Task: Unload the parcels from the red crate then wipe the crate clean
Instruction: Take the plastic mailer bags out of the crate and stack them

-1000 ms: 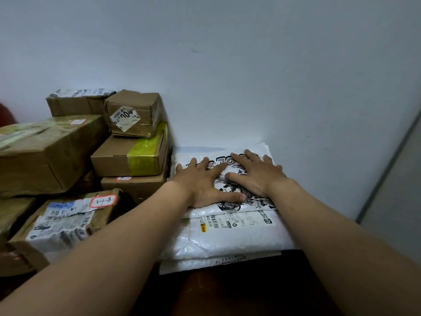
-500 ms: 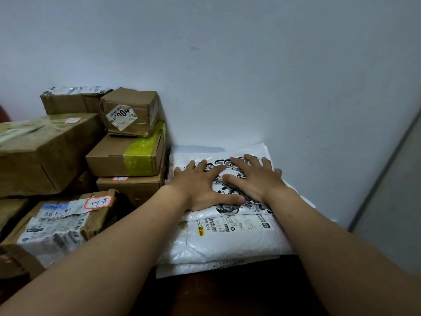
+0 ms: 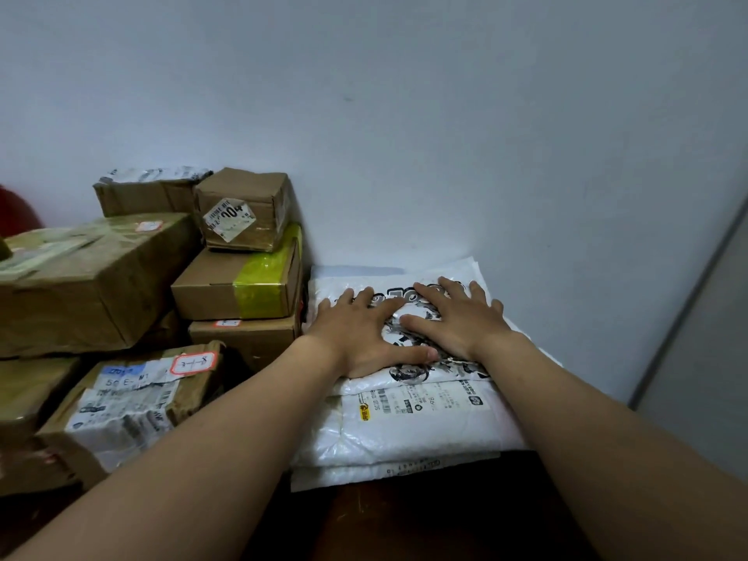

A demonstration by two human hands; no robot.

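Left hand (image 3: 364, 334): lying flat, fingers straight and spread, pressing on the top white plastic parcel (image 3: 413, 423); gripping nothing. Right hand (image 3: 457, 321): lying flat just beside it on the same parcel, thumbs close together; gripping nothing. The parcel is sitting atop a stack of like mailers on a dark brown surface (image 3: 404, 520), its far edge meeting the pale wall (image 3: 404, 115). Cardboard boxes (image 3: 239, 285): standing piled just left of the stack. Red shape (image 3: 16, 212): showing at the far left edge behind the boxes; cannot tell whether it is the crate.
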